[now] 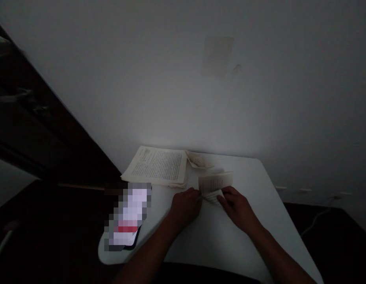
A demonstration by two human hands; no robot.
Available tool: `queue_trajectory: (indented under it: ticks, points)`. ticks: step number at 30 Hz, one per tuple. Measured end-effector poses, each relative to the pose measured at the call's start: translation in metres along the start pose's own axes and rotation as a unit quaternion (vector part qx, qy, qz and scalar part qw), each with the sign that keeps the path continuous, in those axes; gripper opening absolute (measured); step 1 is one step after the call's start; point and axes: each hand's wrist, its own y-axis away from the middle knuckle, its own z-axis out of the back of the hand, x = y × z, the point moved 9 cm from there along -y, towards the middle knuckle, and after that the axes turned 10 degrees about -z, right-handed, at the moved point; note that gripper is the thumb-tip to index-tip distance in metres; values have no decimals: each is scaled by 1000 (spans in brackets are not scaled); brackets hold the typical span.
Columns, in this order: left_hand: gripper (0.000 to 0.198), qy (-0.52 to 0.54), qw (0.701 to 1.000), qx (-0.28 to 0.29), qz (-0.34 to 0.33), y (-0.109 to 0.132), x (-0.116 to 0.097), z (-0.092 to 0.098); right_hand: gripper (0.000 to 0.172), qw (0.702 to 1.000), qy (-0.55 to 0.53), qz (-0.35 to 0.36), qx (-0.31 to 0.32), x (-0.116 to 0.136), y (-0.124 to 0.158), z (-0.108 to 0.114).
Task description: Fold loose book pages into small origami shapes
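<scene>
Both of my hands are on a folded sheet of printed paper [215, 182] above the white table. My left hand [187, 203] is closed on the sheet's left corner, its fingertips partly hidden. At the sheet's right side, my right hand [236, 207] pinches the paper between thumb and fingers. The sheet has a raised back panel and a lower flap in front, both with text. Behind it lies another folded printed paper [199, 160], apart from my hands. A stack of loose printed pages [157, 165] rests to the left of it.
A phone [131, 215] with a lit, blurred-out screen lies at the left edge of the white table [200, 244]. The table's far side meets a pale wall [159, 79]. A dark door [38, 102] stands at left, and a cable [315, 221] runs at right.
</scene>
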Motion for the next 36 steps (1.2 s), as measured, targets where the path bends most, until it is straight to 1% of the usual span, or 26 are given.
queue_trajectory:
  ticks: [3,6,9,11,13,15,18,21,24,29,32,36]
  points:
    - [21,4,1000,-16,-4,1,-2,1,39,1000,0,-20,5,-7,-6,-1]
    - [23,-11,998,-55,-12,5,-14,6,40,999,-7,-37,5,-13,-8,-3]
    - [28,-37,993,-79,-81,11,-46,5,39,998,-19,-55,-11,-18,-8,-2]
    - [33,-30,988,-76,-131,14,-65,-1,37,998,-20,-61,-23,-20,-9,0]
    - [37,-33,985,-96,-140,17,-72,-4,34,997,-3,-64,-33,-21,-9,1]
    - [41,-38,982,-110,-147,20,-73,-7,31,996,29,-69,-42,-22,-9,3]
    - [44,-37,981,-113,-150,22,-70,-12,27,993,75,-74,-45,-22,-9,5]
    - [48,-32,983,-106,-146,22,-67,-15,26,989,118,-76,-42,-19,-7,6]
    - [51,-17,986,-91,-137,20,-65,-17,29,986,146,-79,-35,-18,-7,7]
    - [55,-5,989,-84,-118,13,-63,-18,33,987,130,-84,-32,-24,-11,10]
    - [56,-4,989,-85,-120,11,-62,-19,34,989,118,-91,-28,-29,-12,10]
    - [58,-9,989,-84,-122,11,-63,-21,32,988,109,-106,-25,-34,-13,9]
